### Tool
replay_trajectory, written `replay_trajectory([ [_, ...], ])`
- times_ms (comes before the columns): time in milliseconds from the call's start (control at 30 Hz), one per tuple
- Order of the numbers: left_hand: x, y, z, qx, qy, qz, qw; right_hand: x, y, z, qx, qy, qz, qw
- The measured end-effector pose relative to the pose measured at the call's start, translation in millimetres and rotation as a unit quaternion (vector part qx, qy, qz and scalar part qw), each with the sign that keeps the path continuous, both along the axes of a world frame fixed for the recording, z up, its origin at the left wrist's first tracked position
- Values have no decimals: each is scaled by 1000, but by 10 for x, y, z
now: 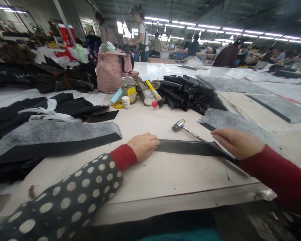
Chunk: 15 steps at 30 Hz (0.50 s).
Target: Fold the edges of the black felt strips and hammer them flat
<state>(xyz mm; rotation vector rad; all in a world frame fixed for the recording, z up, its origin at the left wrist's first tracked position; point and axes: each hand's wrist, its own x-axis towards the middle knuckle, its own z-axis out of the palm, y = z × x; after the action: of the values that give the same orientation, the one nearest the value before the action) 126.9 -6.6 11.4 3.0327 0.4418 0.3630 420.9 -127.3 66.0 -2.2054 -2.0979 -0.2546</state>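
A long black strip (183, 147) of material lies flat across the table board (165, 177) in front of me. My left hand (143, 145) rests on its left end with the fingers curled down, pinning it. My right hand (237, 142) presses the strip's right end, fingers together and pointing left. A small hammer (184, 129) with a metal handle lies just behind the strip, its handle running under my right hand's fingertips; whether I grip it is hidden.
Stacks of grey-and-black pieces (52, 137) lie at the left, a black pile (188, 92) at the back. A glue jar (129, 88), brush (153, 89), small bottles and a pink bag (112, 70) stand behind. Other people work at far tables.
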Motion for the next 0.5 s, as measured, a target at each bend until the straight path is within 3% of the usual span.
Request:
replay_trajectory([
  [133, 2, -5, 5, 3, 4, 4, 1000, 26, -346, -276, -24, -2, 60, 998],
  [300, 2, -10, 9, 5, 6, 4, 1000, 191, -566, -618, 6, -80, 36, 996],
  [400, 1, -10, 6, 3, 3, 6, 1000, 229, -529, -659, -4, -88, 1, 996],
  [500, -1, -9, 1, 2, 0, 6, 1000, 216, -503, -587, -12, -32, -14, 999],
])
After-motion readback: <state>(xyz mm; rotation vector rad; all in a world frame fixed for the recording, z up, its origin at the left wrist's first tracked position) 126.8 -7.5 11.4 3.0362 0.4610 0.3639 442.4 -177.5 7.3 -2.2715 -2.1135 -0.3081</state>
